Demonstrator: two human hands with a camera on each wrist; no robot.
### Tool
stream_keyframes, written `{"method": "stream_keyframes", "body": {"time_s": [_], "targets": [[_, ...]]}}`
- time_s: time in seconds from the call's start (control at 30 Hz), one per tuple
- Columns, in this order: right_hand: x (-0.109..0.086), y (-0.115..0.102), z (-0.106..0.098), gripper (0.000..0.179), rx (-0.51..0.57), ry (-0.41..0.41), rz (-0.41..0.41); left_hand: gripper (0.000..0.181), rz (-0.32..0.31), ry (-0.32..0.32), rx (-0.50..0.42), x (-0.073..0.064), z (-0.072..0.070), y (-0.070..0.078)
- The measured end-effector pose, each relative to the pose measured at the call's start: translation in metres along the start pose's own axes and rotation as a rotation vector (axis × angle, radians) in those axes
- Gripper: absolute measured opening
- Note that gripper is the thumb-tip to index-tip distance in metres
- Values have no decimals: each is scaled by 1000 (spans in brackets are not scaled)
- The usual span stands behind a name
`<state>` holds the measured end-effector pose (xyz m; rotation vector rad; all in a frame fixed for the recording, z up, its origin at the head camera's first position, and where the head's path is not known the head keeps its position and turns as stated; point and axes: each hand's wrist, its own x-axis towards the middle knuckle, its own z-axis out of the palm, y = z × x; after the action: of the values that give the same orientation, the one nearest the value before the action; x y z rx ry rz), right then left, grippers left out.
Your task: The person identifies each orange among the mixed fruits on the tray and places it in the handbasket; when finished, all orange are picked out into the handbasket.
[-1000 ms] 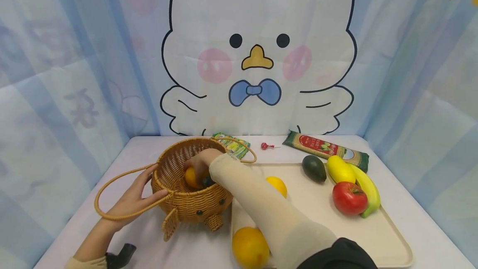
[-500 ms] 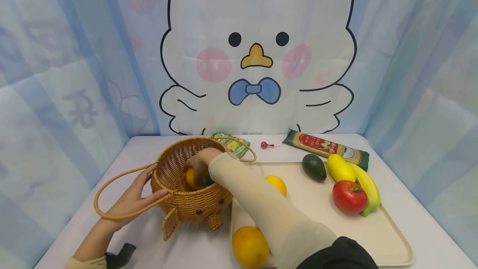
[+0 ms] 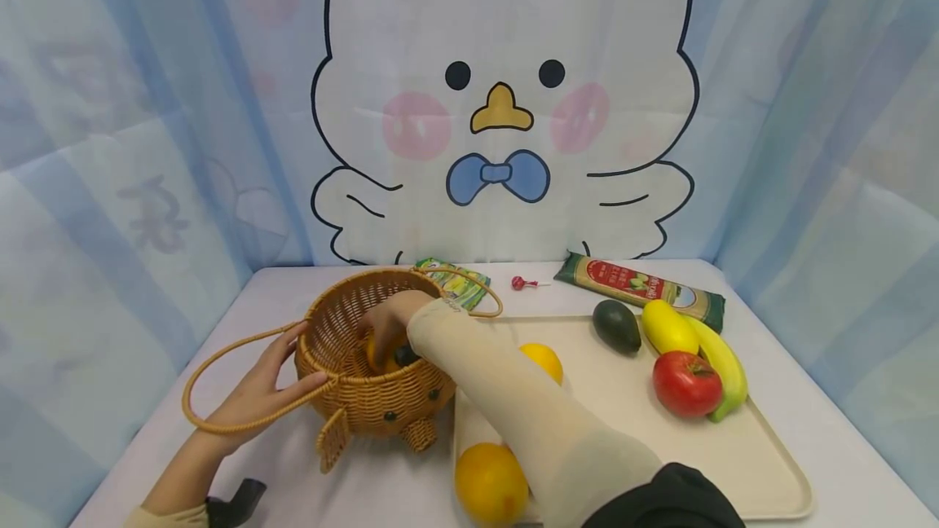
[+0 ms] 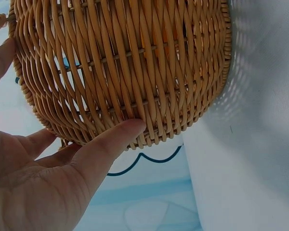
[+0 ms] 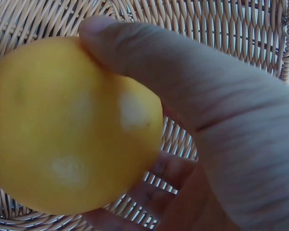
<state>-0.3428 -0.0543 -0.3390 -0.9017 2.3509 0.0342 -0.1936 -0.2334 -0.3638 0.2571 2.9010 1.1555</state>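
A brown wicker basket (image 3: 367,402) with an animal face and two looped handles stands on the left side of the table. My left hand (image 3: 253,398) rests against its outer left wall, with fingers spread and fairly straight. In the left wrist view, the thumb lies along the weave of the basket (image 4: 125,62). Inside the basket, my right hand (image 3: 396,320) holds an orange (image 5: 72,130). The thumb presses its upper side, and other fingers show beneath it. From the head view, the hand and the rim hide much of this fruit.
A cream tray (image 3: 623,446) bears two more oranges, an avocado (image 3: 616,327), a lemon (image 3: 669,327), bananas (image 3: 726,369) and a red tomato-like fruit (image 3: 686,384). Behind it lie a green packet (image 3: 458,283), a lollipop (image 3: 519,283) and a long green package (image 3: 638,288). My right forearm crosses the tray.
My right fingers have shifted slightly over the orange inside the basket, covering more of it. The left hand and basket look almost unchanged.
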Motion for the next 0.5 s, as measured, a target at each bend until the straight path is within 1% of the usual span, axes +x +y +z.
{"method": "stream_keyframes", "body": {"time_s": [0.17, 0.5], "targets": [[3, -1, -1, 76, -5, 8, -27, 84, 18, 11, 1, -1, 0, 1], [8, 0, 0, 77, 13, 10, -35, 84, 16, 11, 12, -2, 0, 2]]}}
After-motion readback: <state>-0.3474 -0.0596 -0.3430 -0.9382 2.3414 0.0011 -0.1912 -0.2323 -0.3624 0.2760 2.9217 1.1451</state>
